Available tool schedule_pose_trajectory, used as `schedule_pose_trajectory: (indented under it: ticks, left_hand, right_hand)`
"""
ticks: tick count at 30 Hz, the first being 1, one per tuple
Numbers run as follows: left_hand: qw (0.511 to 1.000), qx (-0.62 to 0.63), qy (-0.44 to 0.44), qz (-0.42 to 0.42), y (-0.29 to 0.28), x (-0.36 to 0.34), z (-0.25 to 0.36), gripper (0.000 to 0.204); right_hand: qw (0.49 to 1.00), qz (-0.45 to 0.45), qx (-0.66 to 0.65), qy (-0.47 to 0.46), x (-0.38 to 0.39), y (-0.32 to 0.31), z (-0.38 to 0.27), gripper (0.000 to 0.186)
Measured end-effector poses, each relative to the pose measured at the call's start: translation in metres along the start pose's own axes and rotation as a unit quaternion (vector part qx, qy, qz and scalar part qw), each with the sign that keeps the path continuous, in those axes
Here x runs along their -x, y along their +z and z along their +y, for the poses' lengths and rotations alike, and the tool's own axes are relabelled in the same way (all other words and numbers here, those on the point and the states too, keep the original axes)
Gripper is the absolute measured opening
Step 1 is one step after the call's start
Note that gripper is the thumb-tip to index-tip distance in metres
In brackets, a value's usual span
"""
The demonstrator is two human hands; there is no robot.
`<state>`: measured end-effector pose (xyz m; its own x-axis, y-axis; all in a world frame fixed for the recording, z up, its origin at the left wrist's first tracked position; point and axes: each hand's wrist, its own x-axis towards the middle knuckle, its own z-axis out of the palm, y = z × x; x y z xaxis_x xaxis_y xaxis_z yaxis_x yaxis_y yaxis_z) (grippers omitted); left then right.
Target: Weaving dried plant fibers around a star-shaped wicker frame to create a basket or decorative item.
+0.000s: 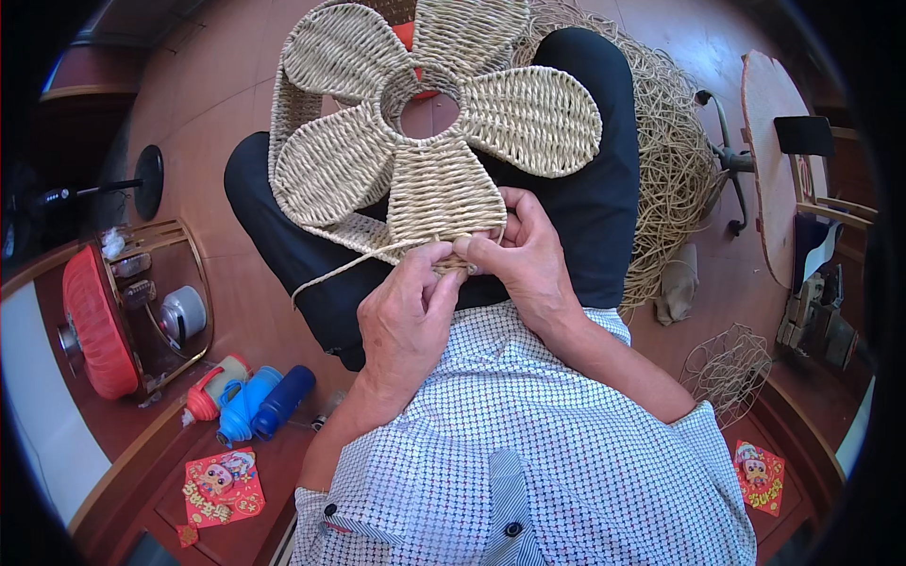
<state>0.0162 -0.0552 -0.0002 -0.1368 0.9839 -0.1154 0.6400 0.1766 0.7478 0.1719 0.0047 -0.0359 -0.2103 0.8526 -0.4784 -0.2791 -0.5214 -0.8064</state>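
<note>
A woven straw flower (543, 121) with several broad petals around a round hole rests on my lap, part of a deeper woven basket frame (283, 123). Its lowest petal (442, 193) points toward me. At this petal's lower edge my left hand (411, 300) pinches the straw cord, thumb and fingers together. A loose end of the straw cord (335, 272) sticks out to the left. My right hand (528, 255) grips the same petal edge, its thumb on top near the left fingertips and its other fingers curled at the petal's right corner. Exactly how the cord passes under the fingertips is hidden.
A big heap of straw cord (670, 141) lies on the floor beyond my right knee, with a smaller tangle (729, 373) nearer. Water bottles (283, 401) and a red round stool (99, 321) are at left. A wheeled chair base (731, 160) stands at right.
</note>
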Motion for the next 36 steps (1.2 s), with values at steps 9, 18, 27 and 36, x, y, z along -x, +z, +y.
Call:
schedule_pose_trajectory:
  ticks: [9,18,27,36]
  left_hand:
    - [0.998,0.051,-0.040,-0.001,0.001,-0.002,0.002,0.028]
    - [0.998,0.037,-0.040,0.007,0.002,-0.002,0.003,0.026]
    - [0.997,0.036,-0.063,-0.002,0.000,-0.003,0.006,0.024]
    - [0.999,0.032,-0.035,0.010,0.001,-0.005,0.006,0.024]
  right_hand:
    - [0.956,0.022,-0.253,0.149,0.002,-0.009,0.011,0.049]
    - [0.989,0.019,-0.108,0.096,-0.001,-0.005,-0.002,0.056]
    - [0.991,0.042,-0.108,0.074,0.003,-0.009,0.004,0.051]
    - [0.894,-0.122,-0.358,0.241,-0.005,-0.036,0.015,0.018]
